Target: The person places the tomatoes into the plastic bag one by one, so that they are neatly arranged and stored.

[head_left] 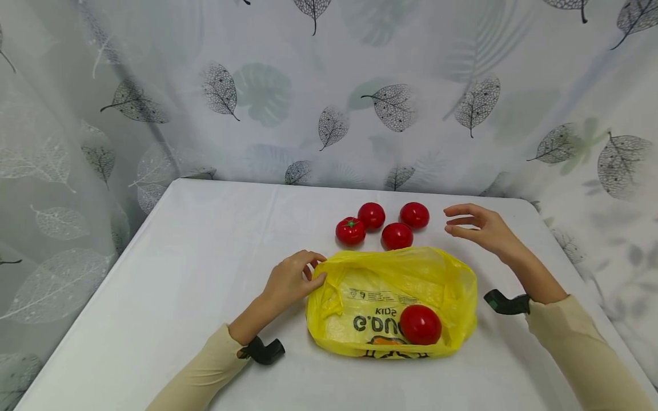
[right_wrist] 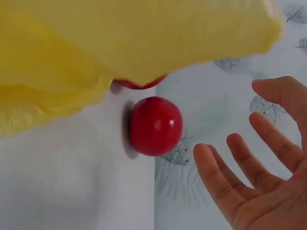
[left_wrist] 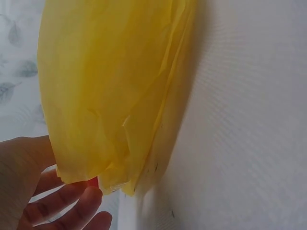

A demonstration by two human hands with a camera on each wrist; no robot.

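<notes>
A yellow plastic bag (head_left: 329, 337) lies on the table with its mouth spread, one red tomato (head_left: 420, 324) inside it. At the bag's left rim my left hand (head_left: 293, 277) pinches the plastic between thumb and fingers; in the left wrist view the yellow film hangs past that thumb. Behind the bag stand several red tomatoes (head_left: 397, 236), one showing a green calyx (head_left: 350, 223). My right hand (head_left: 480, 228) hovers to the right of them, fingers apart and holding nothing. In the right wrist view the closest tomato (right_wrist: 156, 126) is a short way from its fingertips (right_wrist: 204, 153).
A white table (head_left: 205, 257) carries everything. Curtains with a leaf print (head_left: 329, 85) hang behind and at both sides. Dark wrist-worn devices sit on the left (head_left: 264, 351) and right (head_left: 506, 302) wrists.
</notes>
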